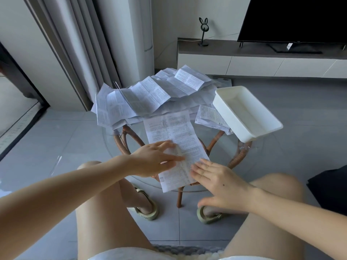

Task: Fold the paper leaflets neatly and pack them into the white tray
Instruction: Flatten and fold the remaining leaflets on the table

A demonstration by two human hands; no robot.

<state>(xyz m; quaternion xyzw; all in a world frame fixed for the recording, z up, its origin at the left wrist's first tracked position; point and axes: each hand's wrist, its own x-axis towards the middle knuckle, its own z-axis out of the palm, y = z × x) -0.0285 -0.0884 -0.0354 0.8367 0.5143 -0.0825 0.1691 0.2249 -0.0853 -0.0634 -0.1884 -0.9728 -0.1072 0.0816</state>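
Sitting at a round glass surface (266, 152), pressed the right hand (219, 181) flat on the near right edge of a long printed leaflet (174, 132), fingers (202, 166) straight and close together. Laid the left hand (155, 159) on the leaflet's left edge just beyond, fingers spread wide, pinching nothing. Had the leaflet lying lengthwise, running away toward the middle. Faced, farther right, a small stack of leaflets (208, 115) partly tucked under a white tray (249, 111) holding nothing. Faced, farthest off, a heap of creased, unfolded leaflets (150, 94) spilling over the far rim.
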